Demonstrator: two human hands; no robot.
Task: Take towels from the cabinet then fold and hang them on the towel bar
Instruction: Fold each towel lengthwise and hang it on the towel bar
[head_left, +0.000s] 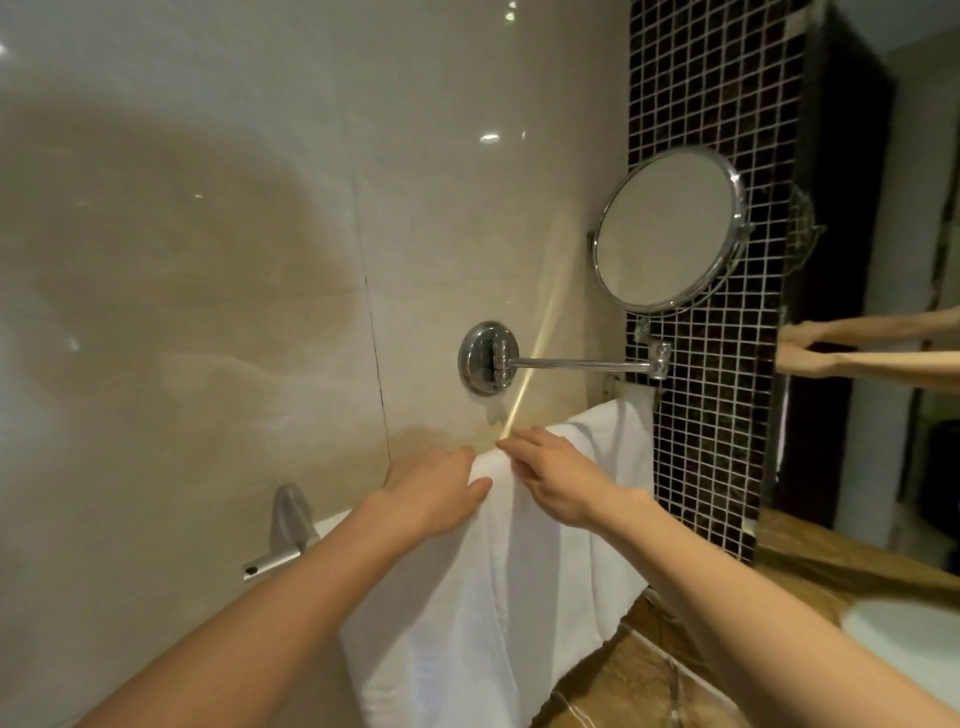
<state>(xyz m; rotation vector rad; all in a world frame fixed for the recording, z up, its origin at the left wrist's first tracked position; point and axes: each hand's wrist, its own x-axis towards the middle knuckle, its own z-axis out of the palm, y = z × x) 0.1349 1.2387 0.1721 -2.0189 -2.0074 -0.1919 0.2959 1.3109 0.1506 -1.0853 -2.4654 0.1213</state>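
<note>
Left hand (434, 491) & right hand (558, 480) pinching white towel (483, 597) at bar top. Uneven tug → slides off towel bar (272, 561), bunches btwn grips.

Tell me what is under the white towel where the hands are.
The white towel drapes over the towel bar, hiding its middle; only the bar's left end shows. Both the left hand and right hand rest on top.

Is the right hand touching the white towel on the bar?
Touching. The head view shows the right hand lying on the white towel at its top fold over the towel bar, fingers pressed into the cloth, no gap visible.
</note>
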